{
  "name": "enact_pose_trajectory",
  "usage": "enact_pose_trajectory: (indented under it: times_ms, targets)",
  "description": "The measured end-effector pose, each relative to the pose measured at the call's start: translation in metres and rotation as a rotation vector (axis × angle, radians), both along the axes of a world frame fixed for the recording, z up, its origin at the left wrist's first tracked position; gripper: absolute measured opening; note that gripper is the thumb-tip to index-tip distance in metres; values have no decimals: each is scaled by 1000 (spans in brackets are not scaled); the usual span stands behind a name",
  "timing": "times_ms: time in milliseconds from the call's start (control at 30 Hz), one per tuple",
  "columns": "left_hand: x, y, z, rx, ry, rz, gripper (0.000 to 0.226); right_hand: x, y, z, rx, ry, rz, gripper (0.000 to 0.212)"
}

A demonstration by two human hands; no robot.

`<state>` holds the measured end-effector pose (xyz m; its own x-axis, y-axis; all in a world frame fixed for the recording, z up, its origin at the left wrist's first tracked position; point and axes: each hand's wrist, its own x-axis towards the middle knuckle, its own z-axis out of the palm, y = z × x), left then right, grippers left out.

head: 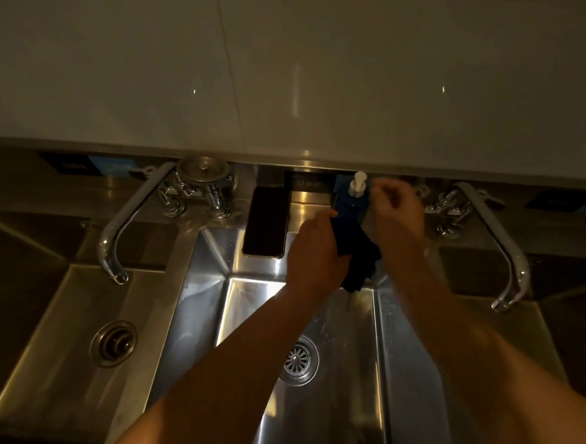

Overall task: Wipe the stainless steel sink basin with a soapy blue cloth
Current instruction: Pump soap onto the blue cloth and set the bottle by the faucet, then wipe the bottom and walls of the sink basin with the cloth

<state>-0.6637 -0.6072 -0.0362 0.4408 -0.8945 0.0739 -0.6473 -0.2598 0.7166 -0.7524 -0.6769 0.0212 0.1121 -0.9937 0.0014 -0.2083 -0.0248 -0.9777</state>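
Note:
The stainless steel sink basin (pixel 254 292) lies below me in the middle, with a round drain (pixel 300 360) in its floor. My left hand (pixel 315 251) holds a dark blue cloth (pixel 357 252) bunched over the basin's back edge. Just behind the cloth stands a blue soap bottle with a white pump (pixel 357 185). My right hand (pixel 397 212) hovers right of the pump, its fingers curled loosely and apart, holding nothing that I can see.
A dark phone (pixel 267 221) lies on the ledge left of the hands. A second basin (pixel 85 320) with its own drain and a curved faucet (pixel 127 225) sits at left. Another faucet (pixel 498 240) arcs at right. A white tiled wall (pixel 275 68) rises behind.

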Motion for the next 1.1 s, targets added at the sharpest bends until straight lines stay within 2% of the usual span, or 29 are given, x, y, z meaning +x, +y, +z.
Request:
enact_pose_trajectory:
  times_ms: [167, 267, 433, 567, 633, 767, 933, 1100]
  targets:
    - [-11, 45, -9, -59, -29, -53, 28, -5, 73, -53, 72, 61, 44, 15]
    - [-6, 74, -33, 40, -57, -74, 24, -1, 101, -79, 186, 107, 91, 17]
    - [10, 124, -72, 243, -47, -65, 23, 10, 138, -131, 362, 254, 297, 19]
    - [28, 165, -97, 279, -27, -36, 31, 23, 163, -167, 477, 269, 488, 25]
    - [36, 182, -109, 300, -31, -66, 44, 29, 174, -180, 525, 346, 537, 28]
    - [51, 200, -141, 350, -57, -90, 62, 44, 187, -206, 635, 325, 637, 37]
    - [60, 199, -180, 513, -145, -37, 64, 64, 188, -241, 694, 369, 654, 36]
    - [63, 196, -219, 585, -158, 3, 64, 80, 182, -279, 625, 445, 682, 32]
